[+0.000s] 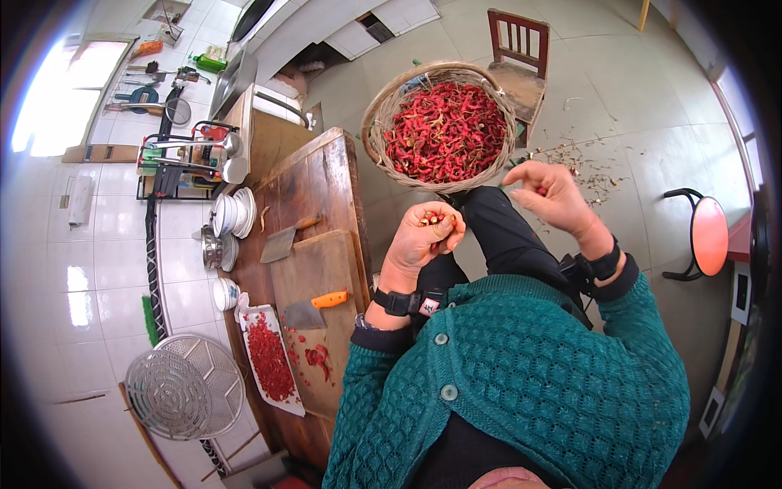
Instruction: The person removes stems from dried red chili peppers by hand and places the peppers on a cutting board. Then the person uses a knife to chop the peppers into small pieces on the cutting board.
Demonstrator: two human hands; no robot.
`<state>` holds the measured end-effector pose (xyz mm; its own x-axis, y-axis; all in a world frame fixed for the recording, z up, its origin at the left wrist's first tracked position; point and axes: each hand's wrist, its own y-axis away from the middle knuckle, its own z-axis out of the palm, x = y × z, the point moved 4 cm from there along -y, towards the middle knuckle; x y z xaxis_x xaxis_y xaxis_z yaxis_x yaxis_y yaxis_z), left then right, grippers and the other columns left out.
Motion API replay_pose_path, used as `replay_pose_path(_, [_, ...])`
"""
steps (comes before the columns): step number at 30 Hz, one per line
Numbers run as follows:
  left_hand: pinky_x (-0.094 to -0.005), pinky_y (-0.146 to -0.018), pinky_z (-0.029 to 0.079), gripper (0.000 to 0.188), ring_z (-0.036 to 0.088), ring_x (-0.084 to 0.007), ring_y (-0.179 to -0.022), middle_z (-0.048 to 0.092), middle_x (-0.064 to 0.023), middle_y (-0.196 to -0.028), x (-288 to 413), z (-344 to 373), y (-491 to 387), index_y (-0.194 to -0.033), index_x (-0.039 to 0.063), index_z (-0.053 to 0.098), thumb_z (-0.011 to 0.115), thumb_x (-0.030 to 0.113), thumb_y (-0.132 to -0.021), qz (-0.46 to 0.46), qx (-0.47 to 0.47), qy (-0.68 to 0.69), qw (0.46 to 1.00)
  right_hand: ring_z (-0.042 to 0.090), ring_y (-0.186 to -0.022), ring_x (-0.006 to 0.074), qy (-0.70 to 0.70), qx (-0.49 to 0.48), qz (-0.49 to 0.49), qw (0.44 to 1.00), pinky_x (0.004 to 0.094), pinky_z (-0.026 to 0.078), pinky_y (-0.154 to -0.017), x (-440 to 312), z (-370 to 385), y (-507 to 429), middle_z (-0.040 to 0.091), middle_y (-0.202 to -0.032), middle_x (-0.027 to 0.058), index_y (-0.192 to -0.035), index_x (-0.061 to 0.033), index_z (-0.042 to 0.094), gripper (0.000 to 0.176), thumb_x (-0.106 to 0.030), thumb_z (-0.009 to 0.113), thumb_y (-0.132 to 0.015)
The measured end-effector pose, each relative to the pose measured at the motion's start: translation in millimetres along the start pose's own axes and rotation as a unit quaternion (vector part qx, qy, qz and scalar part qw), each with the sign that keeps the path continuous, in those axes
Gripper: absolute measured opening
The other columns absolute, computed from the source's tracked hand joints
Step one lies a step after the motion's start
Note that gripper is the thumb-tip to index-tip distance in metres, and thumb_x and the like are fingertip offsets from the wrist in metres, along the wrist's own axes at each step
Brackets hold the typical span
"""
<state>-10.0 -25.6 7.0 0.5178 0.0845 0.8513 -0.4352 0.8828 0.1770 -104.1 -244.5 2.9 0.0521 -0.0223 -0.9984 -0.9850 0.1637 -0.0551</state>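
A round wicker basket (377, 150) heaped with dried red chili peppers (445, 131) stands before my knees. Just below its near rim, my left hand (429, 231) is closed around several red chilies, whose cut or stemless ends show between thumb and fingers. My right hand (545, 194) is raised to the right of the basket, thumb and forefinger apart, with a small red piece of chili against the curled fingers. On the wooden cutting board (317, 263) at left lie an orange-handled knife (314, 308) and some chili pieces (317, 360). A white tray (293, 400) beside the board holds chopped red chili.
A cleaver (281, 243) lies on the wooden table (311, 165), near stacked bowls (227, 214). A wooden chair (519, 79) stands behind the basket. Chili stems (595, 177) litter the tiled floor at right, short of a round stool (708, 235). Strainers (183, 385) hang on the left wall.
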Motion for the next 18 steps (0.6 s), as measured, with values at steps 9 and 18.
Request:
replay_pose_path(9, [-0.0205,-0.045,0.036,0.011,0.053,-0.0108,-0.056,0.061,-0.0076,-0.071,3,-1,8,-0.089,0.0,0.063,0.064,0.01,-0.092,-0.036,0.057,-0.059,0.996,0.068,-0.07,0.0249,0.141,-0.067,-0.264,0.952,0.0328,0.053,-0.062,-41,63,-7,0.067,-0.078,0.0122,-0.095,-0.0014,0.068,0.014,-0.004,0.068,-0.082])
replay_pose_path(18, [-0.0179,-0.043,0.033,0.013,0.048,-0.0056,-0.052,0.059,-0.0034,-0.067,0,1,6,-0.09,0.001,0.063,0.062,0.014,-0.095,-0.062,0.073,-0.124,0.988,0.065,-0.07,0.0315,0.196,-0.075,-0.262,0.942,0.0382,0.051,-0.059,-35,63,-1,0.065,-0.076,0.0121,-0.09,-0.0058,0.065,0.008,-0.008,0.065,-0.082])
